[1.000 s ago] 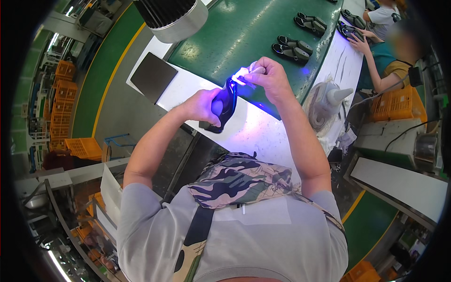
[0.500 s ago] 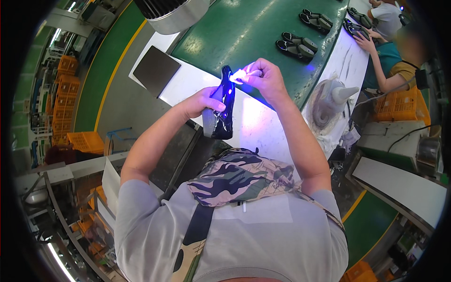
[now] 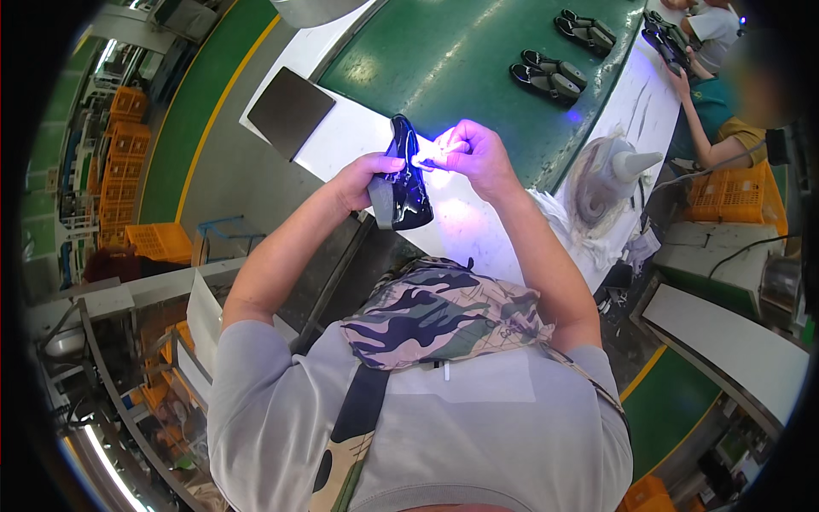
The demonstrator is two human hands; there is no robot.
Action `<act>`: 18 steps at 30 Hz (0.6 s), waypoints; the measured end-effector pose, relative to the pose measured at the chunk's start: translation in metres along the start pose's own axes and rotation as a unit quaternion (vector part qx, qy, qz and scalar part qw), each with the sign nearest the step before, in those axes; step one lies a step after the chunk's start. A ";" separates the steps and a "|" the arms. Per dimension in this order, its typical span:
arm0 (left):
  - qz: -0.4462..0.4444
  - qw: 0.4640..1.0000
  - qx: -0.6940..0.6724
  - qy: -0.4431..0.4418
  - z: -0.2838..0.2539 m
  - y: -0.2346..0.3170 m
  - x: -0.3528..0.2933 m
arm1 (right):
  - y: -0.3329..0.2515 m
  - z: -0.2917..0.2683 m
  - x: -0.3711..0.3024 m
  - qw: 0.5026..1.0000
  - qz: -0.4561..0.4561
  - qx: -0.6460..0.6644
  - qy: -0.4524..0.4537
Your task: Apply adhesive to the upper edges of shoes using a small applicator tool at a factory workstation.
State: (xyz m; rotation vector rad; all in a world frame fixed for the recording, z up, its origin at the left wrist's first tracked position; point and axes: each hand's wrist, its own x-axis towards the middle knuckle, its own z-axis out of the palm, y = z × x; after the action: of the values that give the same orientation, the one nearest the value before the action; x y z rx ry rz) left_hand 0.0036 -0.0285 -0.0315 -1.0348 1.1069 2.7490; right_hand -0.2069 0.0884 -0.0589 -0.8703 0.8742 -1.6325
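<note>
My left hand (image 3: 363,179) grips a black shoe (image 3: 406,175) held upright over the white table edge (image 3: 341,141), with a grey strap hanging below it. My right hand (image 3: 473,154) is closed on a small lit tool (image 3: 424,160) that throws a bright violet-white glow on the shoe's upper side. Both hands meet at the shoe, above my camouflage cap.
A green conveyor belt (image 3: 444,60) carries two pairs of black shoes (image 3: 550,75) (image 3: 584,28). A dark square mat (image 3: 290,111) lies on the table at left. A white cone-shaped object (image 3: 610,166) stands right. Another person (image 3: 717,102) works at the far right. Orange crates (image 3: 158,241) sit left.
The shoe has turned more upright in my left hand and the lit tool has shifted along its upper side. The view has tilted slightly.
</note>
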 end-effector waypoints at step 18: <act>0.062 0.965 -0.254 0.023 -0.002 -0.068 -0.017 | -0.017 0.009 -0.018 0.995 0.021 -0.027 -0.091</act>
State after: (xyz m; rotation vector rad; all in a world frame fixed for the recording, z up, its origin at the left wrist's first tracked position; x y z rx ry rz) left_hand 0.0340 0.0253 -0.0654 -1.0977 0.4780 3.2166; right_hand -0.2033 0.1082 -0.0416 -1.0133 0.8069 -1.4738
